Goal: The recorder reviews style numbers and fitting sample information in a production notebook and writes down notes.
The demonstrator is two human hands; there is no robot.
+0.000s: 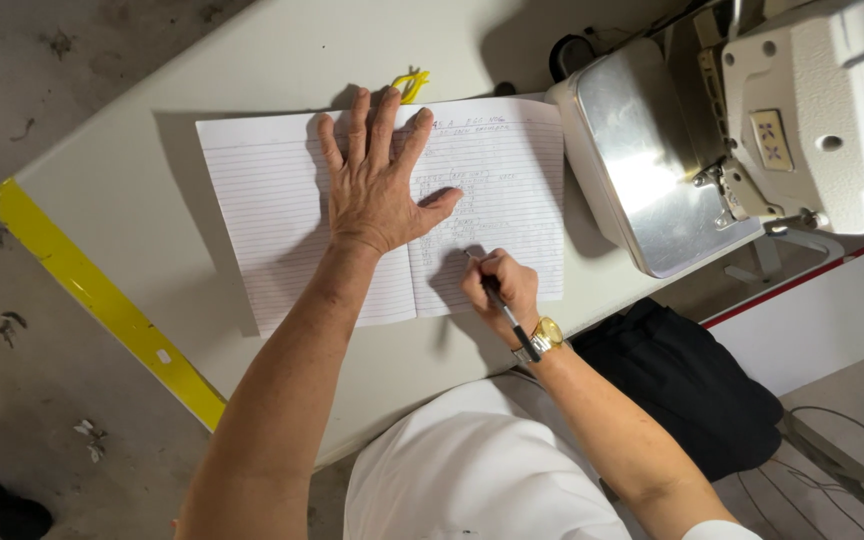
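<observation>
The left hand (380,185) is laid flat, fingers spread, palm down across the centre fold of the open lined notebook (282,215) on the desk (142,200), while the right hand (500,285), just beside it, is closed around a black pen (500,305) with its tip on the right page.

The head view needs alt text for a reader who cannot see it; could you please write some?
A right hand writes with a pen in an open lined notebook, which the left hand presses flat. The notebook lies on a pale table beside a sewing machine.
</observation>
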